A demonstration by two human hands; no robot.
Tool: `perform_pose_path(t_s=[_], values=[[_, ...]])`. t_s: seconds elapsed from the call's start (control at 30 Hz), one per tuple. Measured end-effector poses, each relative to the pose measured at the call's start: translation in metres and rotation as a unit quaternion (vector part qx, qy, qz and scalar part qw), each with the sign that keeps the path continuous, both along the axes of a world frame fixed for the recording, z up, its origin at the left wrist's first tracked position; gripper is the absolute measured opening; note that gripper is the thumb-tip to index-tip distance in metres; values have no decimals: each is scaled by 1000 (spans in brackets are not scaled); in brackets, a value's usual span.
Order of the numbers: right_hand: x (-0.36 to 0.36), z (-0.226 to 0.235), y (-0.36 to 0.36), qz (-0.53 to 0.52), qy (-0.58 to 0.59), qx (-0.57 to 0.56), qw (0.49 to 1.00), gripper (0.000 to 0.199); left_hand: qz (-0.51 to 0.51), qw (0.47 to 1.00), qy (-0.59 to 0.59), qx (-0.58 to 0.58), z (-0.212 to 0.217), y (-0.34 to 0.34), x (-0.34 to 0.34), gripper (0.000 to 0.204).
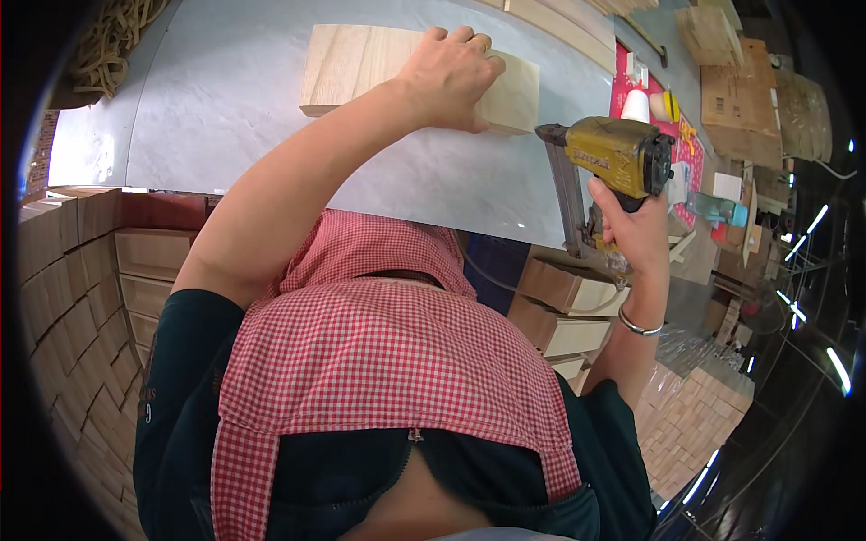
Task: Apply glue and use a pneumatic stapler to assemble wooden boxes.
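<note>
A pale wooden box [361, 65] lies on the grey worktable, its long side toward me. My left hand [456, 77] grips it from above, right of its middle, with the fingers over the top and the thumb down at the near side. In my right hand [639, 225] is a yellow and black pneumatic nail gun [606, 149], the fingers wrapped round its handle. The gun's dark nose points left, at the box's near right corner. Whether it touches the wood I cannot tell. An air hose [595, 308] runs from below the gun.
Wooden boards [564, 32] lie along the table's far right side. On a red patterned cloth stand a white bottle [635, 105] and a yellow-rimmed container [666, 106]. Stacked wooden boxes [77, 316] rise at left, others at lower right. A cardboard box [735, 99] stands far right.
</note>
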State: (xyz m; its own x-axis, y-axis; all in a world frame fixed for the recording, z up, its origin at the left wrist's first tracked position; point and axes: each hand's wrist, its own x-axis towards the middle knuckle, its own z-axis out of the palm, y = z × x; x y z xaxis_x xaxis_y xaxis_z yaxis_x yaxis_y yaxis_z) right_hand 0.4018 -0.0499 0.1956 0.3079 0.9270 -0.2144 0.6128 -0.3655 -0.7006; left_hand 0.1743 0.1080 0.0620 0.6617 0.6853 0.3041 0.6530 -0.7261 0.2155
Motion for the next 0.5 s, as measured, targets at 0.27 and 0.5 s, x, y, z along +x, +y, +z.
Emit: perform_pose_path(t_s=[0.27, 0.5], values=[[-6, -4, 2, -15, 5, -29, 999, 22, 11, 998, 30, -52, 12, -3, 1, 57], [-12, 9, 8, -7, -31, -78, 996, 24, 24, 997, -23, 66, -5, -7, -21, 75]])
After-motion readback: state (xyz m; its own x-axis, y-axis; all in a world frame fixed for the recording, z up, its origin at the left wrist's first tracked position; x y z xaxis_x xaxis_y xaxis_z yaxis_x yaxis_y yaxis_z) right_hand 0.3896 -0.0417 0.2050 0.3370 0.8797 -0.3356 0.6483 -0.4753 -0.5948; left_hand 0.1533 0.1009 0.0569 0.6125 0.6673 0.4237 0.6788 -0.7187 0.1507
